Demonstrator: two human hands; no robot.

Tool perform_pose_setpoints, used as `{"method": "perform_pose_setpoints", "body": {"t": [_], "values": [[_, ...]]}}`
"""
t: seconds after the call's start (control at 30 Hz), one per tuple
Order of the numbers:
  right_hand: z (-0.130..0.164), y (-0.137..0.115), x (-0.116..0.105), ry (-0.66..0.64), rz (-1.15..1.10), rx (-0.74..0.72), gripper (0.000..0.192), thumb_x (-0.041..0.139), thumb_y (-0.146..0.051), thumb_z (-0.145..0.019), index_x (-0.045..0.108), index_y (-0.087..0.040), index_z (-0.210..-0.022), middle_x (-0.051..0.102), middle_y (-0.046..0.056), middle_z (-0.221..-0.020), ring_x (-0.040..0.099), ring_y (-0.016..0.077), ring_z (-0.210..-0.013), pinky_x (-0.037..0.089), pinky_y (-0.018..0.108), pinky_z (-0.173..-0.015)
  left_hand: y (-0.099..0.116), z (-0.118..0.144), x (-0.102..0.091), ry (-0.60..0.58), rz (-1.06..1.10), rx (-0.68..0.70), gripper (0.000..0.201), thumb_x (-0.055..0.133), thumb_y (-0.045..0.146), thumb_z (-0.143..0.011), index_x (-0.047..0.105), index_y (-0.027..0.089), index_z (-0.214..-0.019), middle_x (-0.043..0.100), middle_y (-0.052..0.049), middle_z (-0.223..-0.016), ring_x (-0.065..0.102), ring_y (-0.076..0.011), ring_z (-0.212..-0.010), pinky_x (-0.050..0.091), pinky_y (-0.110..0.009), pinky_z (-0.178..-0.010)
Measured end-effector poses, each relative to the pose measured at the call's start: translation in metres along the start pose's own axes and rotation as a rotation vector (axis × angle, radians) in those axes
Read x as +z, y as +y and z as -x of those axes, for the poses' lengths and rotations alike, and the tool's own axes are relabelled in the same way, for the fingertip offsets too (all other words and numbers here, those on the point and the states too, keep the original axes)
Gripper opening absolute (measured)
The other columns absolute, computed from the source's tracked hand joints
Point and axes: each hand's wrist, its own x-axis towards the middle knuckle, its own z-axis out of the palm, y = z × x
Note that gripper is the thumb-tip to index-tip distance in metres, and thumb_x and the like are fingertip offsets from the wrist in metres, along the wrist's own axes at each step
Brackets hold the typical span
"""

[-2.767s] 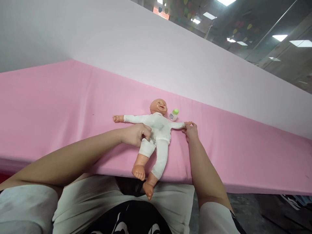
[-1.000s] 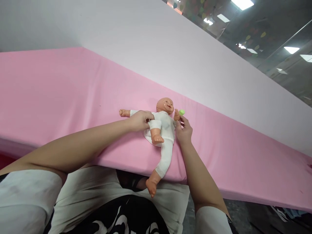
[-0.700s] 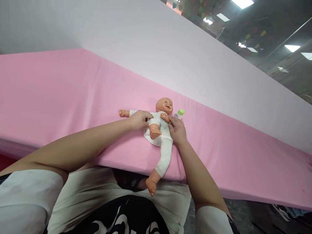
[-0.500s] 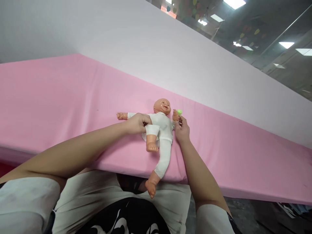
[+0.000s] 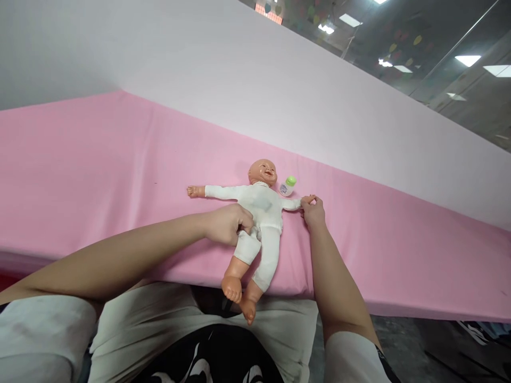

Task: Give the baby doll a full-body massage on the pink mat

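A baby doll [image 5: 259, 213] in a white suit lies on its back on the pink sheet [image 5: 99, 170], arms spread out to both sides, feet over the near edge. My left hand [image 5: 227, 223] grips the doll's leg at the thigh, on the left side of the picture. My right hand [image 5: 313, 210] pinches the doll's outstretched hand on the right. A small white bottle with a green cap [image 5: 287, 186] lies beside the doll's head, apart from both hands.
A pale lilac panel [image 5: 239, 80] rises behind the pink surface. The near edge of the surface runs just above my lap. Ceiling lights and a dim room show at the upper right; dark floor lies at the lower right.
The doll's left-side leg, bent up against its belly a second ago, is now stretched down. Its right-side arm, folded over the chest, is now pulled out straight to the side.
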Motion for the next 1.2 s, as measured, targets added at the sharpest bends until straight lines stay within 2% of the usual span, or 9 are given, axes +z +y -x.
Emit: {"method": "perform_pose_setpoints", "body": {"t": [0.13, 0.23, 0.4, 0.5, 0.77, 0.87, 1.0, 1.1, 1.2], "values": [[0.023, -0.026, 0.013, 0.087, -0.101, -0.16, 0.067, 0.072, -0.052, -0.09, 0.047, -0.02, -0.143, 0.079, 0.011, -0.114, 0.077, 0.0231, -0.096, 0.062, 0.039, -0.088, -0.008, -0.002, -0.01, 0.181, 0.031, -0.045, 0.012, 0.076, 0.025, -0.074, 0.07, 0.016, -0.069, 0.062, -0.001, -0.07, 0.055, -0.0125, -0.062, 0.043, -0.026, -0.059], [0.045, -0.046, 0.03, 0.101, -0.061, -0.334, 0.056, 0.068, -0.05, -0.094, 0.052, -0.021, -0.138, 0.076, 0.013, -0.123, 0.074, 0.0232, -0.102, 0.061, 0.041, -0.092, -0.023, -0.003, -0.019, 0.387, 0.031, -0.153, 0.012, 0.073, 0.027, -0.071, 0.075, 0.016, -0.075, 0.064, -0.001, -0.073, 0.058, -0.0131, -0.066, 0.045, -0.026, -0.061], [0.064, -0.062, 0.057, -0.248, 0.256, -0.745, 0.036, 0.053, -0.031, -0.102, 0.067, -0.024, -0.135, 0.071, 0.009, -0.141, 0.063, 0.0273, -0.132, 0.047, 0.051, -0.119, -0.046, -0.004, -0.025, 0.494, 0.067, -0.384, 0.02, 0.066, 0.026, -0.065, 0.077, 0.016, -0.078, 0.071, -0.003, -0.081, 0.065, -0.0175, -0.075, 0.05, -0.027, -0.064], [0.062, -0.06, 0.061, -0.29, 0.357, -0.824, 0.039, 0.052, -0.026, -0.102, 0.07, -0.023, -0.135, 0.069, 0.009, -0.145, 0.058, 0.0281, -0.139, 0.041, 0.053, -0.124, -0.054, -0.005, -0.024, 0.503, 0.103, -0.419, 0.021, 0.067, 0.028, -0.063, 0.076, 0.015, -0.076, 0.07, -0.003, -0.078, 0.065, -0.0181, -0.073, 0.049, -0.027, -0.063], [0.061, -0.062, 0.053, -0.268, 0.369, -0.738, 0.037, 0.06, -0.037, -0.099, 0.07, -0.022, -0.131, 0.074, 0.012, -0.131, 0.064, 0.0317, -0.122, 0.049, 0.054, -0.112, -0.041, -0.005, -0.023, 0.525, 0.058, -0.295, 0.013, 0.068, 0.024, -0.063, 0.073, 0.017, -0.071, 0.068, -0.002, -0.078, 0.062, -0.0152, -0.072, 0.049, -0.025, -0.064], [0.057, -0.058, 0.05, -0.225, 0.331, -0.615, 0.039, 0.062, -0.046, -0.097, 0.068, -0.021, -0.125, 0.075, 0.014, -0.121, 0.067, 0.0322, -0.111, 0.054, 0.053, -0.102, -0.031, -0.003, -0.021, 0.412, 0.032, -0.152, 0.008, 0.073, 0.025, -0.068, 0.072, 0.017, -0.068, 0.066, -0.003, -0.075, 0.061, -0.0142, -0.069, 0.048, -0.026, -0.064], [0.039, -0.039, 0.039, -0.167, 0.024, -0.387, 0.048, 0.06, -0.053, -0.097, 0.059, -0.02, -0.132, 0.076, 0.011, -0.118, 0.071, 0.0248, -0.103, 0.059, 0.044, -0.094, -0.016, -0.001, -0.015, 0.209, 0.062, -0.033, 0.013, 0.078, 0.026, -0.074, 0.07, 0.017, -0.068, 0.065, -0.004, -0.076, 0.06, -0.0137, -0.066, 0.047, -0.026, -0.063], [0.021, -0.019, 0.026, -0.105, -0.193, -0.252, 0.06, 0.057, -0.059, -0.098, 0.051, -0.019, -0.142, 0.073, 0.013, -0.126, 0.073, 0.0219, -0.104, 0.061, 0.038, -0.089, -0.006, 0.0, -0.007, 0.064, 0.057, 0.03, 0.013, 0.076, 0.019, -0.074, 0.065, 0.018, -0.067, 0.062, -0.002, -0.074, 0.058, -0.0131, -0.066, 0.045, -0.025, -0.062], [0.006, -0.001, 0.012, -0.063, -0.214, -0.066, 0.067, 0.055, -0.064, -0.097, 0.05, -0.019, -0.146, 0.074, 0.012, -0.119, 0.075, 0.02, -0.088, 0.063, 0.034, -0.074, 0.003, 0.0, -0.001, -0.021, 0.018, 0.042, 0.013, 0.074, 0.012, -0.071, 0.062, 0.018, -0.068, 0.061, -0.001, -0.076, 0.057, -0.0131, -0.068, 0.045, -0.024, -0.062]]}}
